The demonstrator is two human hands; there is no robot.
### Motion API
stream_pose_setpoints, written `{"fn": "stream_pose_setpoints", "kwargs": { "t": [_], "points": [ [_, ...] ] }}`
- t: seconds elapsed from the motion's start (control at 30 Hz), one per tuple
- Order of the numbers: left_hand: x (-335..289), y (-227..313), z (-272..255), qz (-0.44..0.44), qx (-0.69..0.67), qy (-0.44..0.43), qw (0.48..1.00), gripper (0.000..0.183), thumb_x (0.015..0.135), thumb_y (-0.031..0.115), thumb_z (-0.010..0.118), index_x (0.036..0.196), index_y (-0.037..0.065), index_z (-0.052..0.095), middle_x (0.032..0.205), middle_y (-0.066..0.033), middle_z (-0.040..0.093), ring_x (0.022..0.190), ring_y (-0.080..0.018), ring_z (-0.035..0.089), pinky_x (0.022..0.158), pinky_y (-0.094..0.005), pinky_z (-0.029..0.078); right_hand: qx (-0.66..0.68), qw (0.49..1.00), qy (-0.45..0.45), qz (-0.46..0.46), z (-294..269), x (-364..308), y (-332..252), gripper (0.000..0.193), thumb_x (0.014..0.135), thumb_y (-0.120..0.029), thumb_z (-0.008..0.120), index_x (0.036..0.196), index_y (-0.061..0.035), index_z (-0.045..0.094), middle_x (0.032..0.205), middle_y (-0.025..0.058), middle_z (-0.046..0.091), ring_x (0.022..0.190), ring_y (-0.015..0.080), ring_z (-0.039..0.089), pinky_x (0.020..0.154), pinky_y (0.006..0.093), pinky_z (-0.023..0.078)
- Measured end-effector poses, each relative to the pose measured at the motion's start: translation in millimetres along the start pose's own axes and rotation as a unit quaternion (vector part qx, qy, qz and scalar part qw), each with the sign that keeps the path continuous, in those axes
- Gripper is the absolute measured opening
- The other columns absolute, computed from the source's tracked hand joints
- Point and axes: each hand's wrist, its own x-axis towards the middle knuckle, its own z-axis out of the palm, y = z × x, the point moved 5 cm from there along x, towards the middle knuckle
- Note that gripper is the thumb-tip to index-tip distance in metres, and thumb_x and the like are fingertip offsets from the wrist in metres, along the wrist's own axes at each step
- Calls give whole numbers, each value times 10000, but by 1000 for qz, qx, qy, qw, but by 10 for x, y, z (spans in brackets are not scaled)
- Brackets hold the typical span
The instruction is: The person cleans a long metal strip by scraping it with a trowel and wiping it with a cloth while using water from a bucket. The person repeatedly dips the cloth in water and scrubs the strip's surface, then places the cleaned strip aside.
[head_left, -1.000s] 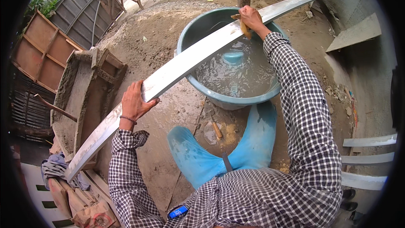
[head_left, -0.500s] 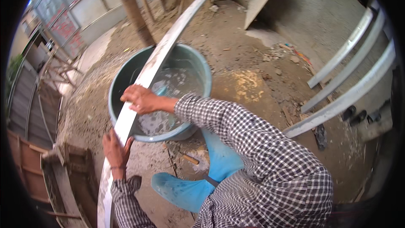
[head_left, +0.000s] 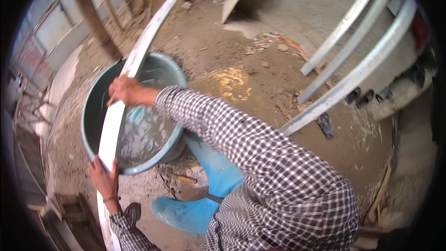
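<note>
A long, pale bar, probably metal, slants across the round blue-green tub, passing over its rim. My right hand is closed over the bar above the tub, its fingers curled round the far-left edge. A small orange-brown bit shows at the fingertips; whether it is a finger or something held I cannot tell. Nearer to me, my left hand grips the bar by the tub's near rim, thumb on one side and fingers on the other. Cloudy water with a light-blue thing in it fills the tub's lower part.
Several similar metal bars lean at the right. A wooden-handled tool lies on the wet ground beside my blue-trousered leg. A wooden post stands behind the tub. Dark shoes lie near the right wall.
My right hand has slid farther up the bar, away from my left hand, which stays near the tub's rim. The view has turned to the right, so the tub appears farther left.
</note>
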Motion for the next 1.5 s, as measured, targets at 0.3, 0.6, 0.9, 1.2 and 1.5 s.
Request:
{"fn": "stream_pose_setpoints", "kwargs": {
  "t": [0.3,0.6,0.9,1.2,1.5],
  "points": [
    [112,263,-214,-42,-63,2,997,734,741,533,863,1212,13,650,1116,-155,582,1071,-343,584,893,-474,534,191,979,-48,-49,119,381,-1708,231,960,-245,610,1062,-38,603,1049,159,585,1090,342,554,983,485,455],
    [128,274,-280,-72,-69,15,995,750,771,603,835,1192,4,670,1089,-130,582,1073,-303,569,895,-436,541,-12,966,-173,191,-114,-101,1598,210,1053,-192,467,1122,-25,574,1149,184,584,1119,377,561,1017,512,418],
    [41,172,-141,-75,-79,16,994,741,711,623,847,1056,-14,694,1135,-158,595,1125,-328,576,917,-458,534,255,937,-235,31,-32,394,-1060,181,984,-128,609,1157,-75,626,1147,136,618,1164,333,577,1115,479,382],
    [59,182,-157,-84,-95,26,992,772,665,608,861,1071,-32,715,1192,-181,607,1191,-352,553,946,-481,514,41,963,-241,116,846,123,1302,195,1049,-209,500,980,-55,597,986,132,601,1005,353,619,1152,552,323],
    [12,159,-106,-73,-36,20,996,847,644,717,844,1004,-40,725,1134,-179,625,1146,-326,581,857,-433,532,213,950,-220,58,630,437,-968,131,1008,-151,586,959,-29,589,963,145,564,926,366,598,1018,510,428]
  ]
}}
